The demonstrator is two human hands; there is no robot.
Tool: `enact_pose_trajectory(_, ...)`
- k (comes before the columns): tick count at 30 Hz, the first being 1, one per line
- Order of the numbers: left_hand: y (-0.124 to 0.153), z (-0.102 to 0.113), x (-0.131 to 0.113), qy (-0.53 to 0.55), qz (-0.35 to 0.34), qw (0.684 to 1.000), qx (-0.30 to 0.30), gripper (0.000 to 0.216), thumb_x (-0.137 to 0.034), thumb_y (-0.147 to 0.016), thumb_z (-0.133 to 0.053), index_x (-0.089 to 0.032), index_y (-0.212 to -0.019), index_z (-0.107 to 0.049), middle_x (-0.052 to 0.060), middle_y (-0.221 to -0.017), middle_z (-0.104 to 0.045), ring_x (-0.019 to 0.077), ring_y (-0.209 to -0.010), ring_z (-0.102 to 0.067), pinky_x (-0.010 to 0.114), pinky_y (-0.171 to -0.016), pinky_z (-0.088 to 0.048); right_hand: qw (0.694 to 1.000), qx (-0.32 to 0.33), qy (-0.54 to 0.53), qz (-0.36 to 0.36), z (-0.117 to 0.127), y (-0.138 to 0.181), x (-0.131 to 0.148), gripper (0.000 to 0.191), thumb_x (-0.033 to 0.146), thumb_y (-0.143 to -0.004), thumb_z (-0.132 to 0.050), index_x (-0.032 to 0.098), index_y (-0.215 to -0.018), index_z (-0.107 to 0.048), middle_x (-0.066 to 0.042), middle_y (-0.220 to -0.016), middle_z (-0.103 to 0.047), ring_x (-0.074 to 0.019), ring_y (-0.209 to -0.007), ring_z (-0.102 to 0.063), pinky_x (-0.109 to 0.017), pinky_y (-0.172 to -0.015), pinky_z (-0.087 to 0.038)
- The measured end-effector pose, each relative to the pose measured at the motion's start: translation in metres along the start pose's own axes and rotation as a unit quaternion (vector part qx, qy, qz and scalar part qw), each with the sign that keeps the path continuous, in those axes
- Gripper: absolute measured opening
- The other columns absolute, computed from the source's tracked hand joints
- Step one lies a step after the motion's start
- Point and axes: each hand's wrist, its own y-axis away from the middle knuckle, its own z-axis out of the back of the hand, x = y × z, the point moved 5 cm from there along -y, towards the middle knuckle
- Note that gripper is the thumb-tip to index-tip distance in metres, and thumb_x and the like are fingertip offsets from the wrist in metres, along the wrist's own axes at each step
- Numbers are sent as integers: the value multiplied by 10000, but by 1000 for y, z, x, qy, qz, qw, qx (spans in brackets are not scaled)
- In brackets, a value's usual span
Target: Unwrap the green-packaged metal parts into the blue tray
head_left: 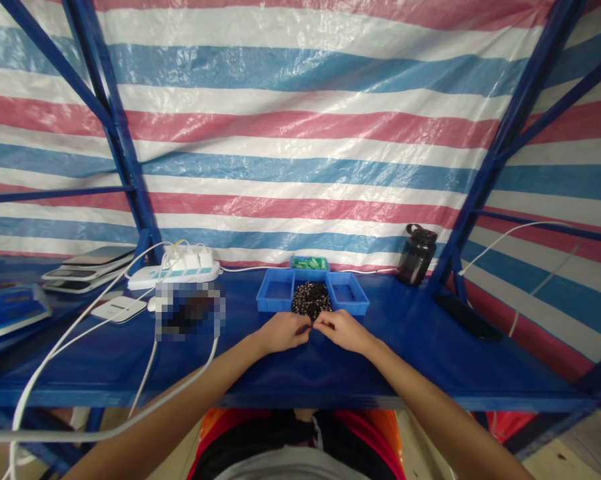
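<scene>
My left hand (286,332) and my right hand (344,331) meet in front of a heap of small dark parts with light, shiny bits (311,299). Both hands are closed in a pinch, fingertips nearly touching. Whatever sits between them is too small to make out. Left of the heap is a blue bin (275,305); on the right stands another blue bin (351,308) with a few dark bits in it. Behind the heap, a smaller blue bin holds green pieces (309,263).
A dark bottle (417,255) stands at the back right, near a black flat object (468,317). To the left are a white power strip (174,272), a white box-shaped device (119,309) and stacked devices (88,268). White cables (55,353) loop across the left side.
</scene>
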Motion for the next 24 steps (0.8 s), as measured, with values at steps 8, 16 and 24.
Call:
enact_pose_trajectory(8, 0, 12, 0, 103, -10, 993, -60, 90, -238, -875, -515, -171, -895, -573, 19, -833, -602, 137, -748, -575, 213, -668, -421, 999, 22, -21, -12, -2, -1, -3, 194, 266, -916, -476, 177, -824, -622, 12, -617, -616, -120, -570, -573, -204, -553, -376)
enact_pose_trajectory(16, 1, 13, -9, 116, -61, 990, -58, 154, -248, -929, -458, -177, -935, -594, 40, -910, -607, 147, -868, -584, 228, -781, -431, 998, 50, -47, -15, -8, -1, -6, 296, 317, -919, -483, 160, -696, -600, 10, -587, -608, -116, -553, -569, -206, -559, -391)
enact_pose_trajectory(24, 1, 8, -2, 49, -31, 998, -28, 130, -226, -920, -445, -188, -943, -568, 19, -845, -636, 151, -783, -614, 217, -699, -427, 997, 29, -61, -24, -2, 0, -1, 243, 348, -917, -483, 175, -862, -644, 19, -611, -609, -112, -549, -559, -209, -538, -379)
